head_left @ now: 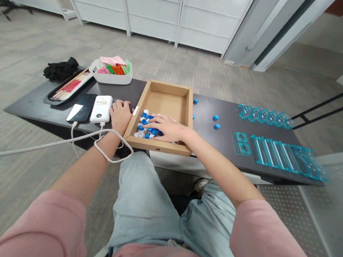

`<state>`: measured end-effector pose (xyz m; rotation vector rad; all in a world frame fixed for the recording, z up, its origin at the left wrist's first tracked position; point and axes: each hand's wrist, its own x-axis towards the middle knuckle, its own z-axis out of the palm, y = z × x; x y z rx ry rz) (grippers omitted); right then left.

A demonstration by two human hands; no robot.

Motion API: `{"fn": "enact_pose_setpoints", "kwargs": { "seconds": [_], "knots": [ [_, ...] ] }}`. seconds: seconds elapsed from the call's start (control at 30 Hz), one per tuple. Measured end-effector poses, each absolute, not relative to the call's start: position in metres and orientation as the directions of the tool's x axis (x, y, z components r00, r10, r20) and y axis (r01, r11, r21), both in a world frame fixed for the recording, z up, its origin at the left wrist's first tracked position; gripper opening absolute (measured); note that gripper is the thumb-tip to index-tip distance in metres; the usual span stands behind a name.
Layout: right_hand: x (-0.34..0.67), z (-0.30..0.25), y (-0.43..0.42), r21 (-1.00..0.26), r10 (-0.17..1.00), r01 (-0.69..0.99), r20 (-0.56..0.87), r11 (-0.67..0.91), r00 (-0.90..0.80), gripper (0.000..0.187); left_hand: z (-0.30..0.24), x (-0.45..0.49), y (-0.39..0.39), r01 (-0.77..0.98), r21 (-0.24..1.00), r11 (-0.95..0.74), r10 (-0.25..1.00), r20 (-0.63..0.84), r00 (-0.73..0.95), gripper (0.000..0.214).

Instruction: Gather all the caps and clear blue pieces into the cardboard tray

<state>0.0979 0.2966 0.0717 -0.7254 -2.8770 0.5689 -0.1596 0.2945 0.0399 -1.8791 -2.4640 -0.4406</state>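
A shallow cardboard box lies on the dark table in front of me. Blue and white bottle caps are heaped in its near left part. My right hand reaches over the near wall and lies on the heap with its fingers stretched out; its palm hides some of the pieces. Just outside the box's left wall, my left hand rests flat on the table beside a white power bank, fingers spread and holding nothing. A white cable loops across the left wrist.
Loose blue caps lie right of the box. Farther right are clear teal plastic racks and teal panels. At left are a phone, a black tray, a white basket of colourful strips and a black cloth.
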Motion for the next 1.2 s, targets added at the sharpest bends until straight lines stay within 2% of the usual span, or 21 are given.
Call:
{"fn": "enact_pose_setpoints", "kwargs": {
  "seconds": [0.07,0.17,0.27,0.33,0.43,0.5,0.53,0.6,0.67,0.73,0.8,0.83,0.97,1.07,1.13,1.2],
  "knots": [
    [0.109,0.076,0.299,-0.348,0.502,0.47,0.002,0.811,-0.865,0.052,0.041,-0.16,0.294,0.948,0.212,0.238,0.944,0.178,-0.277,0.056],
    [0.124,0.084,0.297,-0.225,0.638,0.632,-0.054,0.741,-0.768,0.039,0.042,-0.159,0.294,0.949,0.21,0.236,0.946,0.175,-0.274,0.056],
    [0.126,0.086,0.289,-0.174,0.701,0.693,-0.021,0.699,-0.713,0.039,0.042,-0.159,0.293,0.949,0.213,0.233,0.947,0.174,-0.271,0.056],
    [0.118,0.083,0.286,-0.24,0.626,0.602,0.03,0.761,-0.779,0.041,0.041,-0.159,0.293,0.949,0.209,0.234,0.944,0.185,-0.273,0.056],
    [0.099,0.075,0.288,-0.327,0.424,0.375,0.091,0.867,-0.901,0.042,0.04,-0.16,0.294,0.95,0.2,0.238,0.941,0.196,-0.277,0.055],
    [0.089,0.072,0.294,-0.307,0.36,0.32,0.083,0.896,-0.929,0.042,0.039,-0.16,0.295,0.951,0.197,0.24,0.941,0.196,-0.278,0.055],
    [0.086,0.073,0.296,-0.278,0.366,0.337,0.057,0.899,-0.929,0.043,0.04,-0.16,0.295,0.951,0.197,0.24,0.941,0.194,-0.278,0.054],
    [0.083,0.077,0.3,-0.196,0.445,0.438,-0.007,0.877,-0.895,0.045,0.04,-0.161,0.295,0.95,0.199,0.242,0.941,0.189,-0.28,0.053],
    [0.084,0.083,0.301,-0.106,0.573,0.574,-0.048,0.812,-0.818,0.044,0.041,-0.16,0.294,0.949,0.201,0.242,0.943,0.183,-0.279,0.054],
    [0.085,0.087,0.3,-0.065,0.662,0.665,-0.061,0.744,-0.747,0.042,0.042,-0.159,0.294,0.95,0.203,0.238,0.944,0.182,-0.276,0.055],
    [0.084,0.088,0.299,-0.118,0.664,0.667,-0.067,0.736,-0.745,0.041,0.043,-0.159,0.293,0.949,0.207,0.239,0.943,0.182,-0.277,0.055],
    [0.083,0.087,0.299,-0.179,0.626,0.626,-0.066,0.759,-0.777,0.041,0.043,-0.159,0.293,0.948,0.21,0.24,0.943,0.182,-0.279,0.055],
    [0.078,0.077,0.301,-0.426,0.367,0.321,0.028,0.846,-0.93,0.035,0.042,-0.159,0.294,0.949,0.211,0.235,0.944,0.184,-0.275,0.057],
    [0.077,0.071,0.304,-0.437,0.353,0.278,0.1,0.856,-0.93,0.04,0.041,-0.159,0.295,0.95,0.205,0.237,0.943,0.186,-0.276,0.057],
    [0.078,0.071,0.306,-0.408,0.365,0.303,0.081,0.861,-0.928,0.042,0.041,-0.159,0.295,0.949,0.206,0.241,0.943,0.181,-0.279,0.056],
    [0.081,0.074,0.307,-0.391,0.369,0.327,0.036,0.86,-0.929,0.035,0.041,-0.159,0.295,0.947,0.212,0.242,0.944,0.173,-0.281,0.056]
  ]
}}
